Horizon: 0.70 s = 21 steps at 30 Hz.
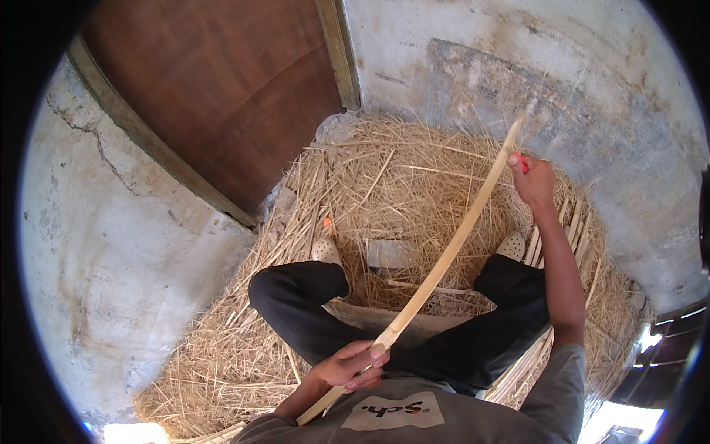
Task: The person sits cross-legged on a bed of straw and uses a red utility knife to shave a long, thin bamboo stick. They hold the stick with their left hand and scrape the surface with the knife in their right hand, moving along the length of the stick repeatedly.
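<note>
A long pale bamboo strip [449, 255] slants from my lap up toward the far right, bowing slightly. My left hand [353, 368] is closed round its lower part, close to my shirt. Farther up, my right hand [533, 180] is closed on a small tool with a red handle [522, 162], held against the strip near its far end. The tool's blade, if it has one, is too small to make out. The near end of the strip runs past my left forearm.
Straw-like shavings [414, 170] cover the floor around my feet. A grey block [390, 254] lies between my shoes. Split strips [573, 222] lie beside my right leg. A brown door [222, 89] and worn walls [592, 133] stand close. A small orange thing [327, 222] rests near my left shoe.
</note>
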Available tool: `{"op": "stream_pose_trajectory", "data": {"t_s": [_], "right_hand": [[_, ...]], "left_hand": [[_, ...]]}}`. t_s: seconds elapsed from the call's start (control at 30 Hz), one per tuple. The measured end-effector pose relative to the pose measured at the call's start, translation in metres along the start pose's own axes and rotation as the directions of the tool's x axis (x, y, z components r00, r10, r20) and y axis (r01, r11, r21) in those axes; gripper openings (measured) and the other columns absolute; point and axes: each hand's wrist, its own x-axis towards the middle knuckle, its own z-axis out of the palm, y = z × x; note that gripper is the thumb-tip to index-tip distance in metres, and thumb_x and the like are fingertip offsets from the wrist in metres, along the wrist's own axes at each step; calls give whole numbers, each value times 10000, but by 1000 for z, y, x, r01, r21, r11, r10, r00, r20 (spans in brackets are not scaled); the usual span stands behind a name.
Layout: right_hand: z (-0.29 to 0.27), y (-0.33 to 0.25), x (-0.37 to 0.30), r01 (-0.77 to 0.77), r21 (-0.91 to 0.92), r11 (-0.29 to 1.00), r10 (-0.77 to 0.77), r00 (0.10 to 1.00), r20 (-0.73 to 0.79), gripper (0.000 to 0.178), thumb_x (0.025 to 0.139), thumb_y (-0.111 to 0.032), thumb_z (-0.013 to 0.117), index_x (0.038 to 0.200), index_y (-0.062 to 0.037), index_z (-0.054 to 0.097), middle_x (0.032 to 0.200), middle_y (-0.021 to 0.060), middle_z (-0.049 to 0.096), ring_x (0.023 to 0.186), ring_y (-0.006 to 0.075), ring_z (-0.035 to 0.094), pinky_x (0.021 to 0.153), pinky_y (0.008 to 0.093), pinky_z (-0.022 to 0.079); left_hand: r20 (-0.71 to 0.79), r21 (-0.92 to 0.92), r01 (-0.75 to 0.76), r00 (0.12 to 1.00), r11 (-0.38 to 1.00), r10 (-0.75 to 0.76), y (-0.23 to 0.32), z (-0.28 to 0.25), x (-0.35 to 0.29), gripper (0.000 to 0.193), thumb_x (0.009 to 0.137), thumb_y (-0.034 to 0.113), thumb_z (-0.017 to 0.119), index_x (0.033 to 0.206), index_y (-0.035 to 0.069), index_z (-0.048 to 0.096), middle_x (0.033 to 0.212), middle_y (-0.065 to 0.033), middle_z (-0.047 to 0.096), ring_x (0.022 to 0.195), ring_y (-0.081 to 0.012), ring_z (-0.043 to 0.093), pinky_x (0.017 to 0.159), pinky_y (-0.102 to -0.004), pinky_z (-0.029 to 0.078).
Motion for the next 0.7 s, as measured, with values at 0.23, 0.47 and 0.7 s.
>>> {"op": "stream_pose_trajectory", "data": {"t_s": [0.23, 0.47, 0.7], "right_hand": [[-16, 86, 29, -360, 11, 933, 359, 929, -84, 742, 886, -688, 414, 671, -3, 600, 591, 170, 547, 581, 337, 522, 590, 449, 401], [-18, -61, -69, -9, 36, 999, -6, 914, 406, 489, 842, -578, 587, 828, -105, 711, 722, 136, 659, 680, 326, 636, 627, 427, 495], [6, -119, -118, 592, 293, 751, -648, 745, 157, 583, 692, -643, 696, 547, -101, 538, 473, 65, 487, 437, 270, 545, 451, 383, 417]], "left_hand": [[-86, 209, 181, 982, 961, -167, -7, -17, -33, 323, 1053, 314, 328, 881, 73, 459, 466, 36, 377, 348, -47, 355, 354, -190, 288], [-362, 495, 7, 911, 869, 198, 11, -10, 20, 316, 1045, 321, 353, 886, 75, 473, 472, 21, 401, 348, -64, 365, 352, -217, 313], [-332, 571, -90, 884, 816, 331, 34, 13, 69, 324, 1045, 338, 336, 911, 69, 457, 489, 2, 411, 350, -75, 372, 353, -222, 324]]}}
